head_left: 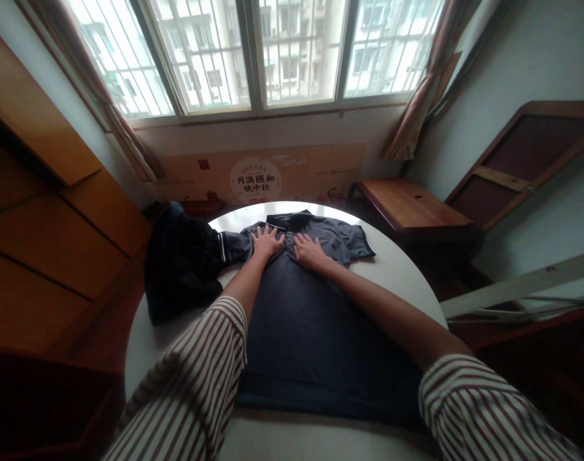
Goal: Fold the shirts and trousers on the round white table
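Note:
A dark grey polo shirt (316,333) lies spread front side up on a round white table (407,282), its collar toward the window and its hem toward me. My left hand (267,242) rests on the upper chest just left of the buttons, fingers spread. On the other side of the button placket, my right hand (311,251) lies flat on the cloth with its fingers stretched out. Neither hand grips the fabric. White stripes edge the left sleeve cuff, which reaches a heap of black cloth (181,262).
A low wooden table (412,203) stands beyond the right side, near a leaning wooden frame (503,176). Orange-brown cabinets (56,243) line the left. Behind the table, a printed panel (311,169) sits below the barred window (296,57), with curtains (412,121) beside it.

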Motion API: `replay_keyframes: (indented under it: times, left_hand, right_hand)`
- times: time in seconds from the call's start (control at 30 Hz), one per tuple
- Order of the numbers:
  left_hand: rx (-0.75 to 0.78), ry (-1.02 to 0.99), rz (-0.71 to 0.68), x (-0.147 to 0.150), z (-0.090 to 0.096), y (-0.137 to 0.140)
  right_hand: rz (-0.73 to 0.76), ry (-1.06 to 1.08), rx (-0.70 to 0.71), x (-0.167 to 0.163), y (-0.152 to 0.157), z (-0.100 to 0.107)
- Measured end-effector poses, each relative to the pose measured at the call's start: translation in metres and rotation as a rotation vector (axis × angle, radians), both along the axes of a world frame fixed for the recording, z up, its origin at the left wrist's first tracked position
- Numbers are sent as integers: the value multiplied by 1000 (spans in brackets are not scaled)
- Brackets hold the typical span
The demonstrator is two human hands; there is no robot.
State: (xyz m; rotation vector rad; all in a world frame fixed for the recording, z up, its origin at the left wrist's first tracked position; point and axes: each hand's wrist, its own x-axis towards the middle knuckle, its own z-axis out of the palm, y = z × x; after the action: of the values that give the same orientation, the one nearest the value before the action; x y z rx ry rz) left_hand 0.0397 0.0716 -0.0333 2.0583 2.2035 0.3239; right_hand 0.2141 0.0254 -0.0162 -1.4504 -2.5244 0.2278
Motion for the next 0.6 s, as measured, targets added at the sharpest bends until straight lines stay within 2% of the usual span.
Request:
replay_keyframes:
  times: [0.13, 0.23, 0.3, 0.4, 0.5, 0.6]
  left_hand:
    - [174, -49, -24, 4, 7, -10]
    - [313, -112, -230, 7, 17, -26]
    - [356, -143, -382, 9, 22, -47]
    - [338, -149, -555, 9, 28, -102]
    - [285, -147, -758, -5, 30, -181]
    - [173, -187, -927, -37, 33, -264]
  right_hand:
    - [173, -5, -2, 24, -110, -10]
    - [340, 36, -52, 64, -191, -10]
    - [380, 44, -110, 94, -232, -7]
    - [355, 50, -126, 136, -270, -6]
    - [344, 67, -74, 168, -291, -13]
    - [291, 109, 56, 187, -304, -21]
